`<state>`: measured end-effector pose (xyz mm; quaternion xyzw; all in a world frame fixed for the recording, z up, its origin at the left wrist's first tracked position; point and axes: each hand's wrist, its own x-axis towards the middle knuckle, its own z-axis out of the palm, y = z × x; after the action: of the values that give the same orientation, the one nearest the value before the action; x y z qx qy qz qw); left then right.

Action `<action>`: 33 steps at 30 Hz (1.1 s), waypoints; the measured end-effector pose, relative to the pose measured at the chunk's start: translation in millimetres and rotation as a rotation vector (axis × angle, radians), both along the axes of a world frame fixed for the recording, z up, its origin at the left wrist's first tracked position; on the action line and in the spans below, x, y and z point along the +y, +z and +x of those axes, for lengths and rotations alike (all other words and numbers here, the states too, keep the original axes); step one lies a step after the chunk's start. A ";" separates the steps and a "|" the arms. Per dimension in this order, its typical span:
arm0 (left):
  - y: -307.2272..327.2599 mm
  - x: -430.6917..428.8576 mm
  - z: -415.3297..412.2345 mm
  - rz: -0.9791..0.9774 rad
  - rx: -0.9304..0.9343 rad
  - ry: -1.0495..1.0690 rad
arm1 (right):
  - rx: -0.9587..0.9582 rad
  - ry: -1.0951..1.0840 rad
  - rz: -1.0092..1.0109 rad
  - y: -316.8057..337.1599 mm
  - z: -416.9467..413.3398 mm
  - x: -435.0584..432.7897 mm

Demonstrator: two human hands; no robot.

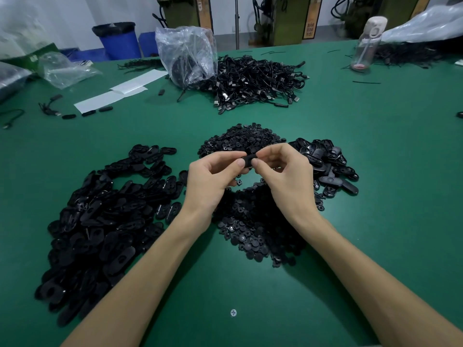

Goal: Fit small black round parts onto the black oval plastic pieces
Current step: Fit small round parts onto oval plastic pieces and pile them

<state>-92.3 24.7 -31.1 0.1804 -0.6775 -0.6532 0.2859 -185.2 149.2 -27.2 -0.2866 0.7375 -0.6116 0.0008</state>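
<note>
- Two bare hands meet above the middle of the green table (350,151): the left hand (213,181) and the right hand (285,176) each pinch one end of a single black oval plastic piece (249,159) between thumb and fingertips.
- That piece is held in the air, its long axis running left to right; which face points up cannot be told, since the fingers cover most of it.
- Whether a small round part sits between the fingers cannot be told.
- Three heaps of task parts lie on the table, each too many to count: a large pile of black oval plastic pieces (100,221) on the left, a smaller pile of oval pieces (325,164) on the right, and a spread of small black round parts (253,221) under and beyond the hands.
- Farther off sit a tangle of black cables (255,81) and one crumpled clear plastic bag (188,53) touching it.
- One clear water bottle (365,43) stands upright at the far right.
- Two white paper sheets (120,92) lie at the far left, three loose oval pieces (87,113) in a row beside them.
</note>
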 end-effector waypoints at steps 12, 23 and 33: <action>-1.7 4.0 -0.4 0.227 0.054 -0.047 | 0.081 0.006 0.034 -5.1 2.1 -1.5; 1.4 -7.6 0.2 0.185 0.033 0.131 | 0.080 -0.018 0.047 -2.1 -4.7 1.3; 0.8 -14.6 -0.5 0.267 0.022 0.243 | 0.279 0.121 0.446 -12.8 -3.1 -3.7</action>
<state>-92.7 10.1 -30.3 0.2902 -0.5549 -0.6998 0.3436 -188.3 145.4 -40.0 -0.4042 0.8286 -0.3873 -0.0010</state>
